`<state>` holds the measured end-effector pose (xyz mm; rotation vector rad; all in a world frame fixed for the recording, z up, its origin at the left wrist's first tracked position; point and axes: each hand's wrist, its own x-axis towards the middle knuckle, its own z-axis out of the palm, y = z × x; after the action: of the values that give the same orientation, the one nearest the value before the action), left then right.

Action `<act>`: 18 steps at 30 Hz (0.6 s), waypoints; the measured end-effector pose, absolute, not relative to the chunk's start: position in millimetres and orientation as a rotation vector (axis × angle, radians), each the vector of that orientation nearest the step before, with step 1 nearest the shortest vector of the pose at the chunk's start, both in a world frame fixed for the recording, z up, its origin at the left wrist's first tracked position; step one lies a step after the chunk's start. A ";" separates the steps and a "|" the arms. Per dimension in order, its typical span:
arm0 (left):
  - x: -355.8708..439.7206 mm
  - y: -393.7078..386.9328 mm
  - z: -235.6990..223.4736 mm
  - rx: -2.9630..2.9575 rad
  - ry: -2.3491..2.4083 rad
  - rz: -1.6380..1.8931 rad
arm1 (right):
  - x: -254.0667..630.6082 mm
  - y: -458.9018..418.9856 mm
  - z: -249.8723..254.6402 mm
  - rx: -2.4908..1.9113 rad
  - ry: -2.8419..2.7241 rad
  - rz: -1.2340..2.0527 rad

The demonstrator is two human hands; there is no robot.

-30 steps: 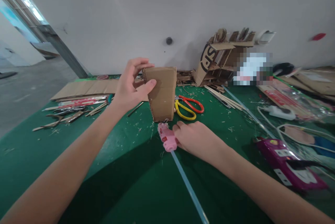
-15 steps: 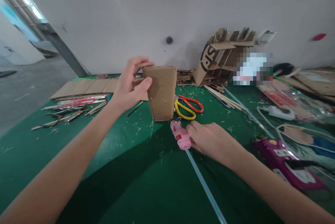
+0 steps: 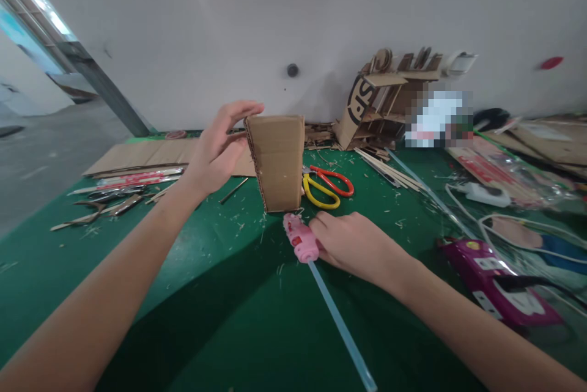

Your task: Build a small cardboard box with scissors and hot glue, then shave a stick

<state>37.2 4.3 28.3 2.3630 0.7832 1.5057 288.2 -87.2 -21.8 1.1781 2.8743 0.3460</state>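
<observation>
A tapered cardboard piece (image 3: 278, 162) stands upright on the green tabletop, its wider end up and its left edge showing corrugation. My left hand (image 3: 220, 150) grips its upper left edge, with the fingers reaching past the top corner and the thumb at the side. In my right hand (image 3: 351, 242) is a pink hot glue gun (image 3: 300, 238), its nozzle close to the bottom edge of the cardboard. A long translucent glue stick (image 3: 342, 328) sticks out from the gun's rear toward me. Scissors (image 3: 328, 187) with one red and one yellow handle lie just right of the cardboard.
A cardboard shelf model (image 3: 367, 104) stands against the wall at back right. Thin wooden sticks (image 3: 389, 169) lie before it. A purple power strip (image 3: 499, 282) with cables is at right. Flat cardboard (image 3: 142, 156) and tools (image 3: 114, 199) lie at left.
The glue gun has moved left, under the cardboard's lower edge. My left thumb has slid off the cardboard's front face to its left side. The view has shifted slightly.
</observation>
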 end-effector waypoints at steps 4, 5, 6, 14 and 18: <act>36.0 4.1 28.2 2.374 0.816 1.492 | 286.2 -83.6 -19.6 1.183 2.865 0.330; 35.7 4.1 28.2 2.369 0.820 1.489 | 288.8 -83.3 -19.7 1.193 2.858 0.334; 35.4 4.2 28.1 2.363 0.820 1.490 | 292.1 -83.3 -20.0 1.201 2.848 0.342; 32.4 6.8 28.2 2.392 0.821 1.468 | 306.8 -85.3 -21.9 1.250 2.800 0.387; 30.0 4.5 28.6 2.511 0.866 1.422 | 308.8 -89.6 -19.8 1.265 2.838 0.380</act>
<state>30.0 4.5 28.6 2.5107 0.8663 1.4218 308.8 -89.6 -19.8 1.2649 2.8377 0.3804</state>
